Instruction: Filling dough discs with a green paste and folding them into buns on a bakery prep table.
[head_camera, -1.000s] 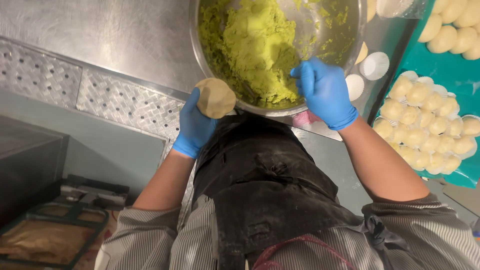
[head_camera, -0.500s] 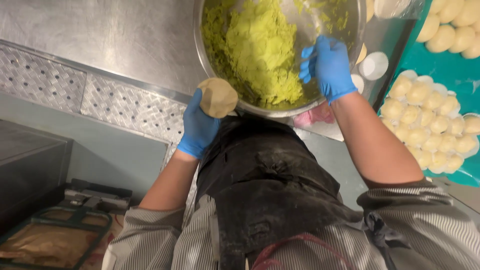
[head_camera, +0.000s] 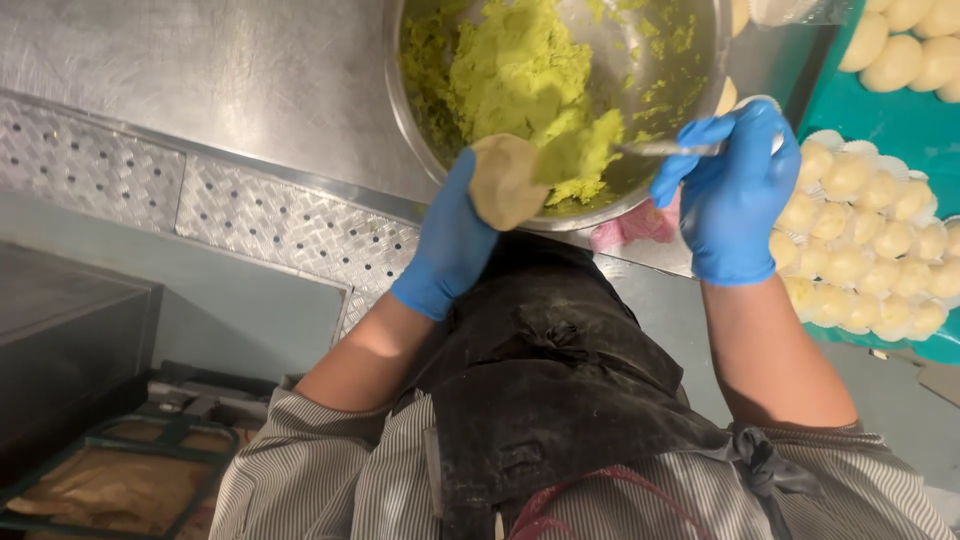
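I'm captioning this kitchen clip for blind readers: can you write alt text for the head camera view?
Seen from above, a person's blue-gloved left hand cups a flat dough disc while the gloved right hand brings a spoon loaded with green filling toward it, over a steel mixing bowl. Rows of pale dough balls sit on a teal tray to the right.

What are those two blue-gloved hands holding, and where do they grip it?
The left hand cups a flat dough round from underneath. The right hand pinches a metal spoon by its handle end, its tip carrying green filling.
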